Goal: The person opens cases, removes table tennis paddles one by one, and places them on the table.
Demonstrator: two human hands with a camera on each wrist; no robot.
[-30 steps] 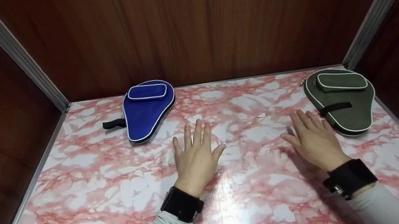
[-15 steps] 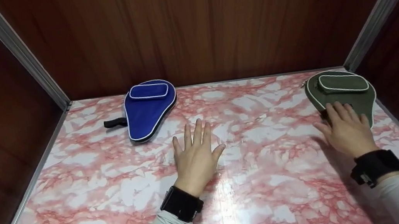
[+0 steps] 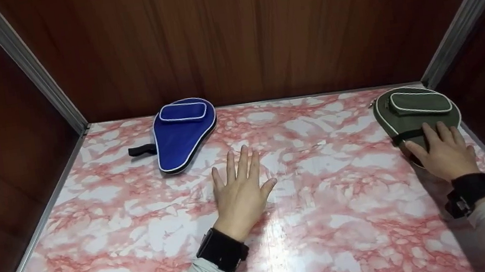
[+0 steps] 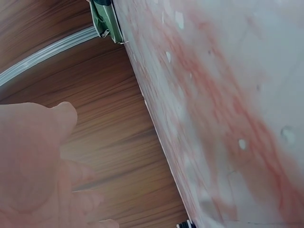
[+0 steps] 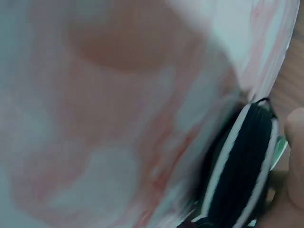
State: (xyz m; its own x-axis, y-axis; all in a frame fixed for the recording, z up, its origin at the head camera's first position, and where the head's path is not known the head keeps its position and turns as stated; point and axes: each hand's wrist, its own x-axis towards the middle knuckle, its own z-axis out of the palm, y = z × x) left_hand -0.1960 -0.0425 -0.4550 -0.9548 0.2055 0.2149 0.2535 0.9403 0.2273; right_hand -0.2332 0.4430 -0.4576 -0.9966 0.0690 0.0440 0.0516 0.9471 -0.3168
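A green table tennis bat case (image 3: 416,121) with white piping lies at the back right of the table, its narrow end toward me. My right hand (image 3: 449,154) is over that narrow end, fingers extended across the top and thumb at the left side by the black strap. In the right wrist view the case's dark zipped edge (image 5: 240,166) shows close to the thumb (image 5: 295,137). My left hand (image 3: 241,198) is spread flat with nothing in it, palm down over the middle of the table. Up and left of it lies a blue bat case (image 3: 181,137) with a black strap.
The table (image 3: 330,218) has a red and white marbled top. A brown wood-grain panel (image 3: 237,32) stands behind it, and similar panels rise at left and right, joined by grey metal corner strips (image 3: 31,70).
My right hand has moved right from beside the green case to over its narrow end. The left hand stays put, and the blue case has not moved.
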